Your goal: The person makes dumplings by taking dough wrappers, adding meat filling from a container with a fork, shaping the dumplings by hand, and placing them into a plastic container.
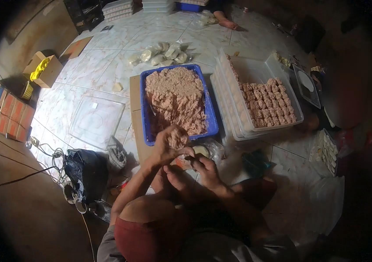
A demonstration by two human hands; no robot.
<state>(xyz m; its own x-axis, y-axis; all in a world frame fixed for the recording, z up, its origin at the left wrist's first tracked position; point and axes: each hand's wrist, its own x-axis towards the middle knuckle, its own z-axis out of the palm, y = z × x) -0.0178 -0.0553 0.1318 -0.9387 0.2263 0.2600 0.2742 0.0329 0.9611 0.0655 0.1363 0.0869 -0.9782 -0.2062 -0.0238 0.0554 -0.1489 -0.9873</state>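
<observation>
My left hand (pixel 165 147) is closed around a lump of pinkish minced mixture (pixel 178 138) at the near edge of a blue tub (pixel 216 126). More of the mixture (pixel 175 85) fills the tub, heaped higher at the far end. My right hand (pixel 207 171) is closed, its fingertips close to my left thumb; whatever they hold, if anything, is too small to make out. Just beyond those fingers lies a pale round disc (pixel 201 151), on or in clear plastic (pixel 215 150).
To the right, stacked clear boxes (pixel 299 118) hold rows of shaped lumps (pixel 268 102). Bagged pale rounds (pixel 162 53) lie behind the tub. A clear lid (pixel 96 120) and black bag (pixel 85 174) are at left, a scale (pixel 306 85) at right. Another person's foot (pixel 226 21) shows at the back.
</observation>
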